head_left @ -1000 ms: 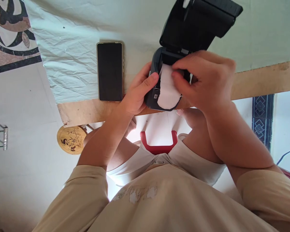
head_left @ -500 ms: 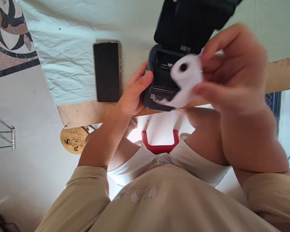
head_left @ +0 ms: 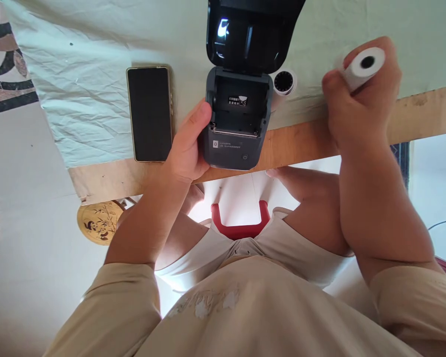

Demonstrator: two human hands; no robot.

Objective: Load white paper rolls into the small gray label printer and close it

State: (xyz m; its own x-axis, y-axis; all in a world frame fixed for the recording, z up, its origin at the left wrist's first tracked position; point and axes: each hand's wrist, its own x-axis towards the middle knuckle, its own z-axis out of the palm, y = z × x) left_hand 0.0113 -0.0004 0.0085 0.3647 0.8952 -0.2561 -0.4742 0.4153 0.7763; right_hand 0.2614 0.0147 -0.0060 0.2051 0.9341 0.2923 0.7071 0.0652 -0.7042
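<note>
My left hand (head_left: 191, 141) grips the left side of a dark grey label printer (head_left: 232, 156). The printer's black lid (head_left: 250, 37) is swung up, baring a paper bay with no roll in it. Away to the right, above the cloth, my right hand (head_left: 371, 106) is closed around a white paper roll (head_left: 357, 72), its dark core hole facing up. Just right of the printer, a second white roll (head_left: 292, 88) with a dark round core stands on the cloth, partly behind the printer.
A phone (head_left: 150, 114) with a dark screen lies left of the printer. Pale green cloth (head_left: 92, 99) covers the table, leaving a wooden front edge (head_left: 293, 148) bare. Below are a round panda-printed stool top (head_left: 100, 222) and a red frame (head_left: 241, 231).
My right hand has drawn the paper roll away from the printer's bay to the right. The loose paper tail no longer shows. The roll beside the printer has come into view.
</note>
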